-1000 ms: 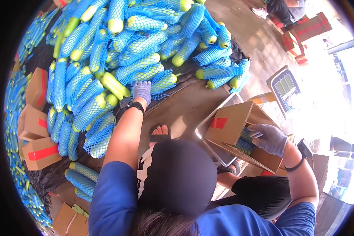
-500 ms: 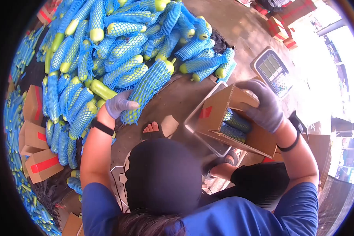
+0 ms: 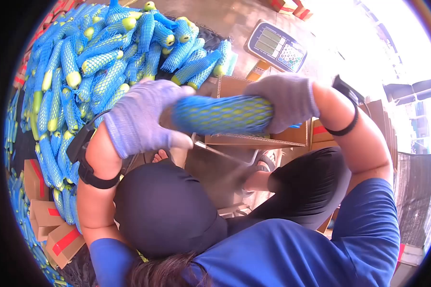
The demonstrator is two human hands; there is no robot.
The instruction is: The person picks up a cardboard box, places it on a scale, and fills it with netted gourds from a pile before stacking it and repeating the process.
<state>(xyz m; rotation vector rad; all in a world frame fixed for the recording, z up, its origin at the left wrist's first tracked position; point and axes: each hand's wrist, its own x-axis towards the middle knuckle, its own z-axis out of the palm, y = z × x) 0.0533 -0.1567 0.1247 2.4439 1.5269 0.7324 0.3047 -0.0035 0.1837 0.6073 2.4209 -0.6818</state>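
Note:
My gloved right hand (image 3: 285, 100) is wrapped round one end of a green gourd in blue netting (image 3: 225, 115), held level in front of me. At the gourd's other end, which is blurred, my gloved left hand (image 3: 146, 112) has its fingers and thumb spread apart; whether it touches the netting is hard to tell. Below and behind the gourd stands an open cardboard box (image 3: 232, 86), its inside mostly hidden.
A large pile of netted gourds (image 3: 100, 62) lies at the left. Beyond the box is a digital scale display (image 3: 277, 46). Closed boxes with red tape (image 3: 64, 244) lie at lower left. My bent knees (image 3: 165, 205) are below the hands.
The netted gourd has moved right, over the box. My right hand has left the box and now grips the gourd; my left hand has opened. The view has shifted.

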